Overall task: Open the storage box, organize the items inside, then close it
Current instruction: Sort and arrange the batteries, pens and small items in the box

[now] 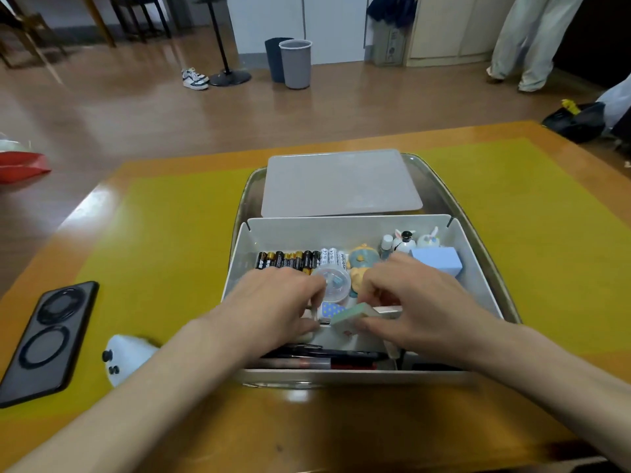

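On the yellow mat (164, 233) sits the open storage box (478, 264), its lid (341, 182) lying flat just behind it. Both hands are inside: right hand (420, 302) pinches a pale green block (348, 315), left hand (273, 302) curls around something small, can't tell what. Batteries (290, 259) line the back wall.

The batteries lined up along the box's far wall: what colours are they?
Mostly black with gold bands; the batteries at the right end are white. Head view.
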